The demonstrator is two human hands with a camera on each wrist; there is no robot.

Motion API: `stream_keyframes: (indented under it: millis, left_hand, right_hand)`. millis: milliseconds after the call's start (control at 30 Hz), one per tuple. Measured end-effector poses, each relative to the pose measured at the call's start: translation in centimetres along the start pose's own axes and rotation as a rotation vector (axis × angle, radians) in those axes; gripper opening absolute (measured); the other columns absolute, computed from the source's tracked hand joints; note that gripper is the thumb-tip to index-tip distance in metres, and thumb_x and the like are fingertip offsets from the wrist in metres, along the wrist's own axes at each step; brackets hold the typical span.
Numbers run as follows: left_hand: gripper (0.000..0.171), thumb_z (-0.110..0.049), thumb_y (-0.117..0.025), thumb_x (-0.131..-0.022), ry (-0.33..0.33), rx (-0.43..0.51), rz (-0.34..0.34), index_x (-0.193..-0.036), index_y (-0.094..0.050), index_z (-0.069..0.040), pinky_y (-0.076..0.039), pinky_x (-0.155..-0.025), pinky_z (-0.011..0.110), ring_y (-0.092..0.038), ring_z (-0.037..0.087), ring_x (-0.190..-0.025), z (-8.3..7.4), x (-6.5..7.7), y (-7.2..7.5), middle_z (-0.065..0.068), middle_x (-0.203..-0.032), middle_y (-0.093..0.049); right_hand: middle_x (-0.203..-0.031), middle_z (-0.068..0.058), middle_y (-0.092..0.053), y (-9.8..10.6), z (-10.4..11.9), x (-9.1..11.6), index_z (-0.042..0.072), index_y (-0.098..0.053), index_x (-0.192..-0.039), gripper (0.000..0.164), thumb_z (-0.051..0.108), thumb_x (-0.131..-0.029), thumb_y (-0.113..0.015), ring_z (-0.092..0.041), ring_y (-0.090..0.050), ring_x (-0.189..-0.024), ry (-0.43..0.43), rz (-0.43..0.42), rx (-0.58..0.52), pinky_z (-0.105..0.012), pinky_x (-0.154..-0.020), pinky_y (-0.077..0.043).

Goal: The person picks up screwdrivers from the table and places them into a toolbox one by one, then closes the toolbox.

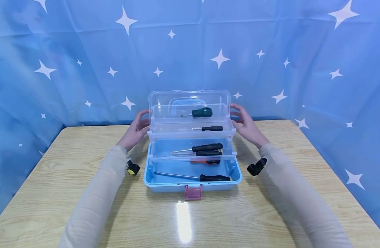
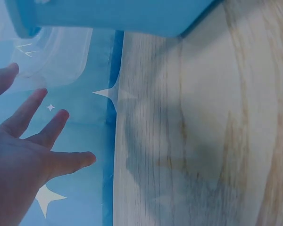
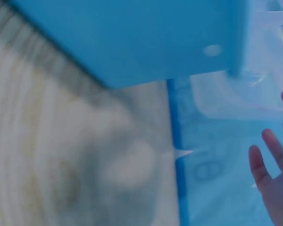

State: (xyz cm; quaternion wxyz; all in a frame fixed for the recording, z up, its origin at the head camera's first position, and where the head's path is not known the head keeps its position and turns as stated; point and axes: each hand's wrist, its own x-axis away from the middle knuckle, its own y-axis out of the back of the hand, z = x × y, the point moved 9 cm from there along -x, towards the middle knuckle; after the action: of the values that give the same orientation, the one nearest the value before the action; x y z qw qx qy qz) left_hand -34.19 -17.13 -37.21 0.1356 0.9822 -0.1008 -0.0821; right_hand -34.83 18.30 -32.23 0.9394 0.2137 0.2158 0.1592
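A light blue toolbox (image 1: 193, 187) stands on the table with its clear lid (image 1: 190, 98) raised at the back. Two clear trays (image 1: 165, 128) are fanned out above its base. A green-handled screwdriver (image 1: 202, 112) lies in the upper tray, a small black screwdriver (image 1: 212, 128) below it. Lower down are several black-handled screwdrivers (image 1: 206, 147), and a long screwdriver (image 1: 214, 178) lies along the front of the base. My left hand (image 1: 137, 129) is at the left side of the lid and trays, fingers spread. On the right side my right hand (image 1: 246, 126) mirrors it, fingers extended beside the lid.
A pink latch (image 1: 193, 193) hangs down at the toolbox front. The wood-grain table (image 1: 140, 220) extends around the box. Close behind it hangs a blue curtain (image 1: 190, 44) with white stars. Black wrist cameras (image 1: 257, 167) sit under both sleeves.
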Motion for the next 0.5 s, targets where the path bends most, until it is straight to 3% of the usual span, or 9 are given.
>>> stream_keyframes:
  millis: [100, 200, 333, 500]
  left_hand:
    - [0.055, -0.002, -0.051, -0.099, -0.01, 0.007, -0.011, -0.146, -0.029, -0.021, -0.029, -0.107, 0.055, -0.036, 0.037, -0.134, -0.2, 0.2, 0.1, 0.022, -0.145, -0.04]
    - [0.054, 0.005, -0.047, -0.097, -0.054, 0.031, -0.027, -0.144, -0.03, -0.017, -0.029, -0.107, 0.054, -0.037, 0.037, -0.134, -0.7, 0.4, 0.2, 0.023, -0.144, -0.041]
    - [0.053, 0.012, -0.045, -0.095, -0.107, 0.072, -0.038, -0.139, -0.032, -0.014, -0.032, -0.106, 0.052, -0.04, 0.036, -0.132, -1.3, 0.6, 0.1, 0.023, -0.142, -0.043]
    - [0.051, 0.013, -0.046, -0.094, -0.12, 0.083, -0.05, -0.136, -0.034, -0.014, -0.035, -0.104, 0.052, -0.042, 0.036, -0.13, -1.7, 0.9, 0.1, 0.023, -0.14, -0.045]
  right_hand:
    - [-0.152, -0.021, -0.025, 0.3, 1.2, -0.4, -0.001, -0.023, -0.15, 0.055, 0.001, -0.1, -0.045, -0.044, -0.034, -0.132, 0.042, -0.002, 0.001, -0.058, -0.102, -0.033]
    - [-0.154, -0.02, -0.024, 0.6, 1.8, -1.0, 0.0, -0.021, -0.152, 0.055, 0.006, -0.102, -0.044, -0.042, -0.032, -0.134, 0.026, -0.014, -0.004, -0.055, -0.105, -0.031]
    - [-0.156, -0.013, -0.024, 1.2, 0.5, -1.7, 0.008, -0.022, -0.154, 0.054, 0.017, -0.105, -0.042, -0.036, -0.031, -0.137, 0.003, -0.034, -0.028, -0.053, -0.108, -0.028]
    - [-0.154, -0.011, -0.028, 1.4, 1.0, -1.7, 0.009, -0.029, -0.151, 0.05, 0.02, -0.105, -0.043, -0.034, -0.032, -0.137, 0.03, -0.039, -0.053, -0.052, -0.108, -0.028]
